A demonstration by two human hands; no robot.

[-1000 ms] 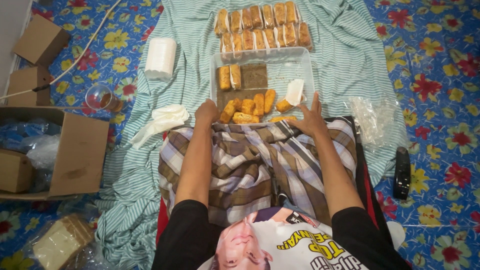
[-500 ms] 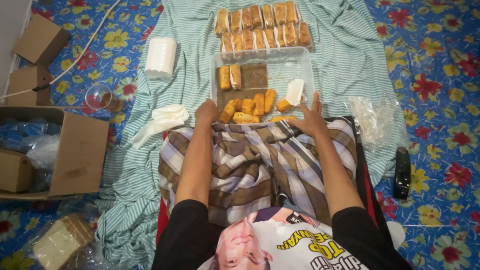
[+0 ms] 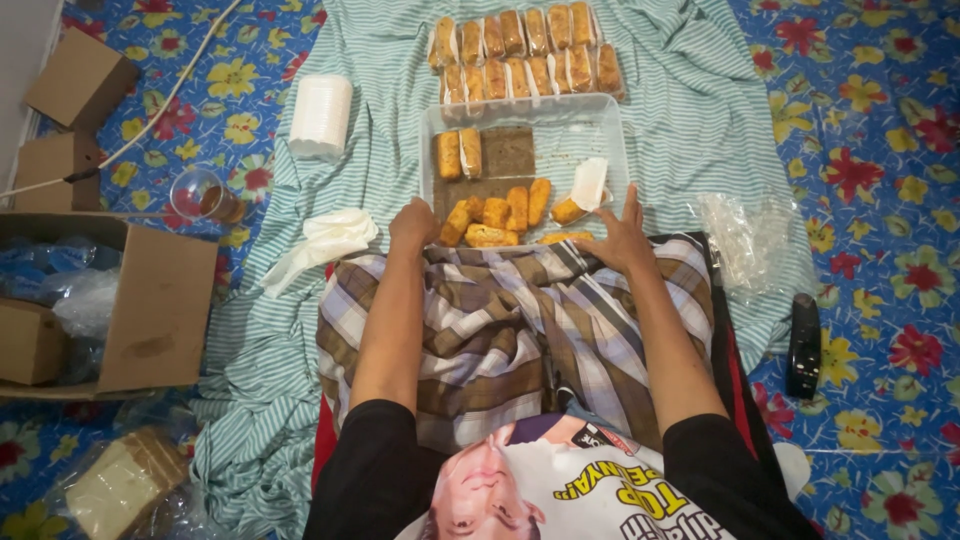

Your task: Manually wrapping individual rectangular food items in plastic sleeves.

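Home floor used for food packing: blue flowered mat [image 3: 880, 120] at frame edges, striped cloth [image 3: 690, 90] in centre, cardboard boxes [image 3: 80, 75] upper left.

The person wears a black short-sleeved shirt [image 3: 380, 470] with a printed picture and lettering on the front, and a brown-and-white checked sarong [image 3: 520, 330] over the legs.

Two hands [image 3: 415, 225], one clear tray [image 3: 600, 125], eight loose fried rolls [image 3: 505, 210], four cardboard boxes [image 3: 80, 75], one glass [image 3: 205, 195].
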